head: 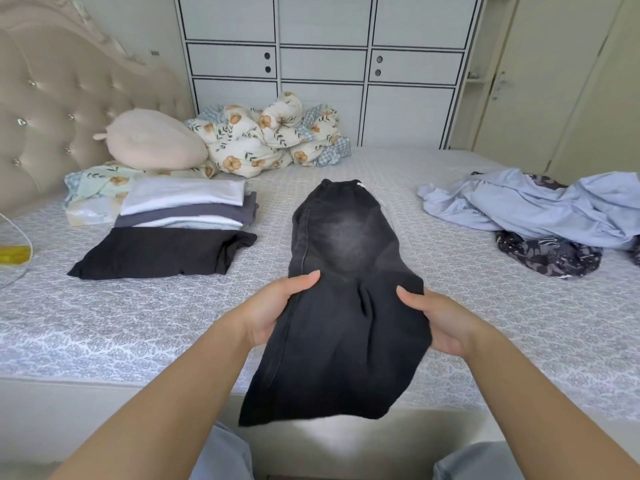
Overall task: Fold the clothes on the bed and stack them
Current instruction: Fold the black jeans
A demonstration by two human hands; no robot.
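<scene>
A pair of black faded jeans [343, 282] lies lengthwise across the bed, folded leg on leg, with its lower end hanging over the near edge. My left hand [277, 306] grips the jeans' left edge, thumb on top. My right hand [436, 320] grips the right edge the same way. To the left sit a folded black garment [162, 252] and behind it a stack of folded white and grey clothes [187, 204]. On the right lies an unfolded heap: a light blue shirt [540, 206] over a dark patterned garment [547, 254].
The bed [138, 323] has a grey patterned cover. A bunched floral quilt [266, 140] and a beige plush pillow [152, 140] sit at the back by the tufted headboard [52, 109]. White wardrobe doors [322, 64] stand behind. A yellow object [14, 252] lies far left.
</scene>
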